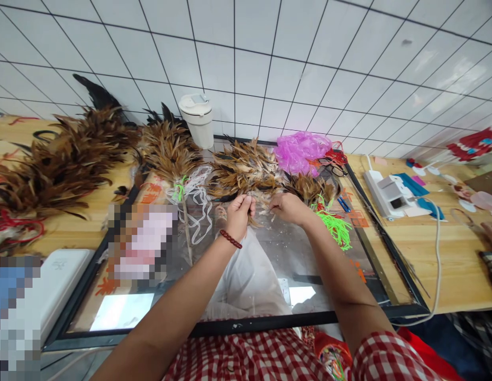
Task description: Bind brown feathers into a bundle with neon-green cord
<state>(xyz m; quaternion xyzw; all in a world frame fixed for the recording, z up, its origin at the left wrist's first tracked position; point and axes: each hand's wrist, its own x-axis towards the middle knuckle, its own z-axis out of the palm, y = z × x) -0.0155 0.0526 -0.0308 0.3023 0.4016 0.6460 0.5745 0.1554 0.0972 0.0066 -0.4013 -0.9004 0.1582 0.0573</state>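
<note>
My left hand [238, 214], with a dark red bead bracelet [230, 238] on its wrist, is closed in a pinch. A small brown feather [252, 221] sticks out below its fingertips. Just to the right, my right hand [288, 207] has its fingers curled down beside loose feather bits; what they grip is hidden. Both hands are at the near edge of a pile of brown feathers [242, 169] on a black-framed glass panel [265, 323]. A feather bundle [169, 151] on a thin stick [187, 233], tied with green string, lies to the left.
White ribbon [198, 211], bright green strings [335, 227] and a pink plastic bag [303, 151] surround the pile. A white cup [198, 121] stands by the tiled wall. Long feather dusters [67, 159] lie left. A power strip [384, 193] sits right; another person's hand [491, 233] shows there.
</note>
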